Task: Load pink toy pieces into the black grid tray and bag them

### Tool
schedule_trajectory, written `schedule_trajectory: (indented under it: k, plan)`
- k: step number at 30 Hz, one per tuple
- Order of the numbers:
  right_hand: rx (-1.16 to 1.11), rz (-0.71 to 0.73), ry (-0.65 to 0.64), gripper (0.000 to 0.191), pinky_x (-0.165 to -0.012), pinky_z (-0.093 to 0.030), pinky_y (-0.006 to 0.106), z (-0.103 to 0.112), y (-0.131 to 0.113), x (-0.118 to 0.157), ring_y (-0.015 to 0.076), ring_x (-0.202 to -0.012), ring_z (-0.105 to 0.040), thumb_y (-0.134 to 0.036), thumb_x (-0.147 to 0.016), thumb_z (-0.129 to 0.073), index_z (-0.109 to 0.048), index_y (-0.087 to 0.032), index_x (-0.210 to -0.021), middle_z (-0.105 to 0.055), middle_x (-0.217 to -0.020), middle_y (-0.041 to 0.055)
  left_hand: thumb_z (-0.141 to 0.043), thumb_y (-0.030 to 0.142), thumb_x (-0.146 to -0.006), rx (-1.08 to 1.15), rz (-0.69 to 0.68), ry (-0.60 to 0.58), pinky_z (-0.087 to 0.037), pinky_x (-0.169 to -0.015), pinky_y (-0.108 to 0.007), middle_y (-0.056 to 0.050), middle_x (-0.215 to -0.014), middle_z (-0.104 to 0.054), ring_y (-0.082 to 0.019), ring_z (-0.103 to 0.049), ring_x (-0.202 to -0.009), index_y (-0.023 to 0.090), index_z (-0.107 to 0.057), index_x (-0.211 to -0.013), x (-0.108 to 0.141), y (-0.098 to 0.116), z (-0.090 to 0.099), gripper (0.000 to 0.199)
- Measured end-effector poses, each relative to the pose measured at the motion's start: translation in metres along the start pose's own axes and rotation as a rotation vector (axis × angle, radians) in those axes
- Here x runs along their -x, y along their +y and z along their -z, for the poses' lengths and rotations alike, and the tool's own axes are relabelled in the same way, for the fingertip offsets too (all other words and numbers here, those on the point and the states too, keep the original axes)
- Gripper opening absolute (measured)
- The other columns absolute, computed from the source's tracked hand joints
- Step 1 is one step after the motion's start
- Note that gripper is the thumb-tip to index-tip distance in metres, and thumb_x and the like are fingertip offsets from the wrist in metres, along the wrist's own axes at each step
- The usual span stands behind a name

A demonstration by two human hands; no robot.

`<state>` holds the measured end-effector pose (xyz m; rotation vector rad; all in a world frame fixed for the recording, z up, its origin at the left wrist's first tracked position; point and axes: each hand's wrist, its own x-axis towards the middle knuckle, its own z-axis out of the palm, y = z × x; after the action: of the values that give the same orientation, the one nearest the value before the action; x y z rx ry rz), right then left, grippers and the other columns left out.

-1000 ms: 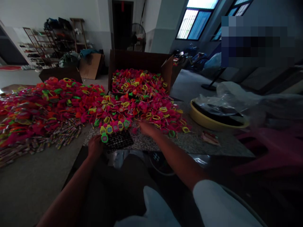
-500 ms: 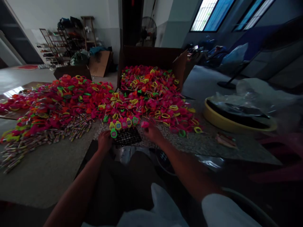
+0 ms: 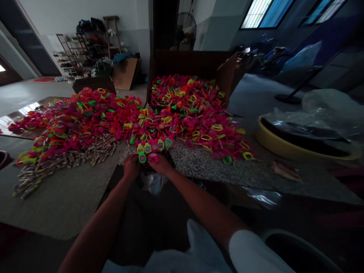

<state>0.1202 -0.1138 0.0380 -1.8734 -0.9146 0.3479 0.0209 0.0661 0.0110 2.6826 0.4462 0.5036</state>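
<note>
Several toy watches stand in a row on a black grid tray (image 3: 170,158) at the table's near edge. A green watch (image 3: 142,157) sits in front of the row at its left end. My left hand (image 3: 131,166) is beside that green watch, its fingers small and dark, so its grip cannot be made out. My right hand (image 3: 161,165) is closed on a pink watch (image 3: 154,158), just right of the green one and over the tray. Part of the tray is hidden under my right hand.
A big heap of pink, yellow and green watches (image 3: 108,113) spreads behind the tray, reaching into a cardboard box (image 3: 190,62). Patterned sticks (image 3: 99,149) lie at the left. A yellow basin (image 3: 273,146) with plastic is at the right.
My right hand has moved left with the pink watch, from the tray's right side to beside the green watch. My left hand stays by the tray. The whole view has shifted slightly.
</note>
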Motion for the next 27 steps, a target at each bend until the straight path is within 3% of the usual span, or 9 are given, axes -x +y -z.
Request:
schedule_trajectory:
  k: [4, 10, 15, 19, 23, 27]
  plan:
    - [-0.027, -0.013, -0.071, 0.012, -0.086, -0.052, 0.028, 0.001, -0.005, -0.003, 0.0207, -0.094, -0.069, -0.024, -0.087, -0.066, -0.075, -0.02, -0.094, -0.078, -0.099, 0.0018, -0.059, 0.026, -0.097, 0.007, 0.006, 0.002, -0.05, -0.108, -0.047, -0.011, -0.128, -0.076, -0.031, -0.066, -0.121, 0.023, -0.081, -0.117, 0.0, 0.001, 0.0, 0.031]
    - [-0.029, -0.019, -0.042, 0.014, -0.086, -0.053, 0.028, -0.002, -0.007, -0.003, 0.0207, -0.092, -0.068, -0.024, -0.084, -0.066, -0.075, -0.02, -0.094, -0.078, -0.093, 0.0004, -0.06, 0.025, -0.095, 0.012, 0.004, 0.007, -0.05, -0.108, -0.047, -0.011, -0.127, -0.076, -0.032, -0.066, -0.122, 0.023, -0.081, -0.117, 0.001, 0.001, -0.001, 0.031]
    - [0.092, -0.053, 0.072, 0.01, -0.083, -0.051, 0.026, 0.009, -0.01, 0.001, 0.0183, -0.082, -0.066, -0.027, -0.087, -0.065, -0.07, -0.019, -0.083, -0.073, -0.083, 0.0015, -0.061, 0.024, -0.094, 0.019, 0.006, 0.01, -0.049, -0.109, -0.047, -0.01, -0.128, -0.076, -0.031, -0.065, -0.122, 0.024, -0.081, -0.118, 0.001, 0.001, -0.001, 0.031]
    - [0.084, -0.122, 0.171, 0.013, -0.078, -0.051, 0.026, 0.016, -0.01, 0.008, 0.0179, -0.076, -0.067, -0.029, -0.089, -0.066, -0.074, -0.019, -0.087, -0.073, -0.078, 0.0013, -0.06, 0.022, -0.094, 0.027, 0.007, 0.018, -0.049, -0.109, -0.047, -0.011, -0.128, -0.076, -0.031, -0.065, -0.122, 0.023, -0.081, -0.118, 0.001, 0.001, -0.002, 0.032]
    - [-0.13, -0.263, 0.015, 0.021, -0.06, -0.05, 0.025, 0.016, -0.009, 0.013, 0.0181, -0.061, -0.067, -0.034, -0.092, -0.068, -0.077, -0.018, -0.102, -0.071, -0.068, 0.0, -0.06, 0.023, -0.094, 0.031, 0.012, 0.022, -0.049, -0.109, -0.047, -0.01, -0.127, -0.076, -0.031, -0.065, -0.122, 0.023, -0.081, -0.118, 0.001, 0.001, -0.003, 0.032]
    - [-0.307, -0.307, -0.097, 0.028, -0.051, -0.047, 0.023, 0.012, -0.01, 0.013, 0.018, -0.064, -0.071, -0.026, -0.095, -0.062, -0.074, -0.019, -0.119, -0.08, -0.087, 0.0027, -0.059, 0.025, -0.096, 0.035, 0.009, 0.02, -0.049, -0.11, -0.048, -0.01, -0.129, -0.076, -0.031, -0.065, -0.123, 0.024, -0.081, -0.118, 0.001, -0.001, -0.003, 0.031]
